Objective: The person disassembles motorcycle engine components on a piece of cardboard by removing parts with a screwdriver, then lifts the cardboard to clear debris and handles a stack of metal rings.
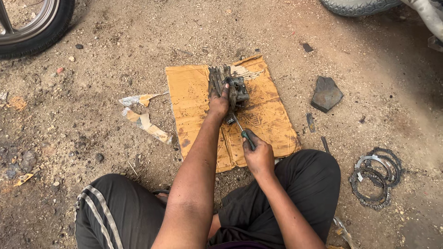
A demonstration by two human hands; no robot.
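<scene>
Legs: the person sits cross-legged on the dirt in dark trousers (295, 184), the one on the left knee striped white — nearest the camera.
Right hand: the right hand (259, 156) is closed round the green handle of a screwdriver (243, 133); the shaft runs up and away to the lower end of the engine part.
Left hand: the left hand (218, 103) lies over the engine part (229, 87), fingers pressed down on its top, pinning it rather than lifting it.
Engine part: grey, greasy metal casting with fins on its left side; it rests on the upper middle of a flat sheet of cardboard (267, 115), just ahead of the knees.
Step in hand: by the look of it, a screw or fitting at the near end of the casting is being worked with the tip — whether it is turning or prying cannot be told.
Next move calls for: judged from this pose, steady downward hold by the left hand and the shaft kept in line with the fitting, so the tip does not slip.
Surroundings: a stack of toothed metal rings (376, 177) lies well apart to the right; a dark flat stone (326, 93) beyond it; torn paper scraps (143, 117) left of the cardboard; tyres (39, 27) at the top corners.
</scene>
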